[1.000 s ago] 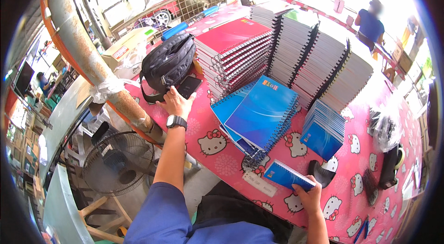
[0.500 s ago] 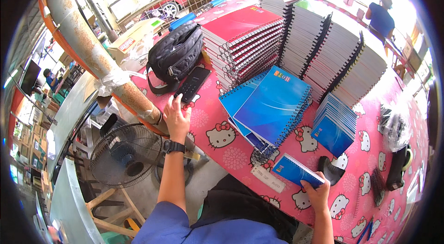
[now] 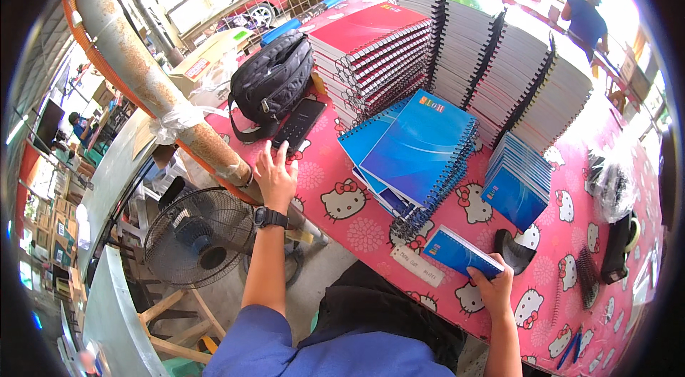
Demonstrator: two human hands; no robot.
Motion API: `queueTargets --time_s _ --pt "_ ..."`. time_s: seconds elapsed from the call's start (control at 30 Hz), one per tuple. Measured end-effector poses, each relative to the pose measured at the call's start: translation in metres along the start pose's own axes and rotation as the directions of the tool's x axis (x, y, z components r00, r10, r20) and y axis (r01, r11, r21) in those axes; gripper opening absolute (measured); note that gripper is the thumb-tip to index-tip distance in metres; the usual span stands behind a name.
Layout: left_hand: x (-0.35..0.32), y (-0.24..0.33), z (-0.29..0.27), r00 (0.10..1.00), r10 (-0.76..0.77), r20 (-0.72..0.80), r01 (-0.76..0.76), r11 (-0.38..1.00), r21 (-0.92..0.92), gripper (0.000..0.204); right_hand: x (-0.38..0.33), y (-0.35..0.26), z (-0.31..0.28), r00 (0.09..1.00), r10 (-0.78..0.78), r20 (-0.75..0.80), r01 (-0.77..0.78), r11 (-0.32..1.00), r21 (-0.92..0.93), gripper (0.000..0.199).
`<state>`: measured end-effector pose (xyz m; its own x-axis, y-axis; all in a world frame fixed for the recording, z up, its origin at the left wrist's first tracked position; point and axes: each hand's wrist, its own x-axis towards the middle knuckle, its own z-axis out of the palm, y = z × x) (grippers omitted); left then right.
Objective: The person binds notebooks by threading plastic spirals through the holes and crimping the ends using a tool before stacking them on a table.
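Observation:
My left hand (image 3: 275, 177), wearing a black wristwatch (image 3: 271, 218), has its fingers apart, with the fingertips at the near end of a black phone (image 3: 300, 124). Rows of keys show on the phone's screen. In my right hand (image 3: 495, 284) is a small blue spiral notebook (image 3: 457, 250), gripped by its right end just above the table. A white paper strip with handwriting (image 3: 417, 265) lies beside that notebook. Larger blue spiral notebooks (image 3: 419, 145) lie fanned out beyond it. Farther right stands a stack of small blue notebooks (image 3: 515, 195).
Red-covered notebooks (image 3: 371, 28) and tall white-paged stacks (image 3: 471, 48) fill the table's far side. A black bag (image 3: 270, 81) sits behind the phone. A tape dispenser (image 3: 618, 252), brush (image 3: 588, 277) and pens (image 3: 569, 350) lie right. A fan (image 3: 200, 234) and rusty post (image 3: 135, 66) stand left.
My left fingers have moved slightly farther over the near end of the phone. My right hand still holds the small notebook in about the same place. The view has shifted a little.

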<state>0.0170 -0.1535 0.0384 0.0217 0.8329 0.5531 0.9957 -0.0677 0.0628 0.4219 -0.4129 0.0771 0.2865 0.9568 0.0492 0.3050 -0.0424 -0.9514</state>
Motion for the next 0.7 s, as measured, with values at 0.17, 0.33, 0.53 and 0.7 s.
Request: queueTargets --time_s 0.17,0.33,0.53,0.7 --pt "-0.022 0.027 -0.029 0.944 0.008 -0.331 -0.129 0.929 -0.346 0.070 0.000 0.003 -0.001 1.000 -0.027 -0.014 0.026 1.000 -0.005 0.016" --pt "-0.115 0.145 -0.124 0.844 0.256 -0.472 -0.531 0.527 -0.664 0.057 -0.002 -0.003 -0.007 0.990 -0.121 -0.072 0.108 0.981 -0.160 0.018" --pt "-0.114 0.243 -0.144 0.714 0.648 -0.265 -0.601 0.372 -0.707 0.033 -0.011 0.006 0.001 0.992 -0.099 -0.078 0.081 0.975 -0.208 0.021" --pt "-0.107 0.242 -0.121 0.648 0.688 -0.328 -0.524 0.090 -0.847 0.033 -0.027 -0.019 -0.043 0.968 -0.235 -0.087 0.174 0.881 -0.440 0.048"
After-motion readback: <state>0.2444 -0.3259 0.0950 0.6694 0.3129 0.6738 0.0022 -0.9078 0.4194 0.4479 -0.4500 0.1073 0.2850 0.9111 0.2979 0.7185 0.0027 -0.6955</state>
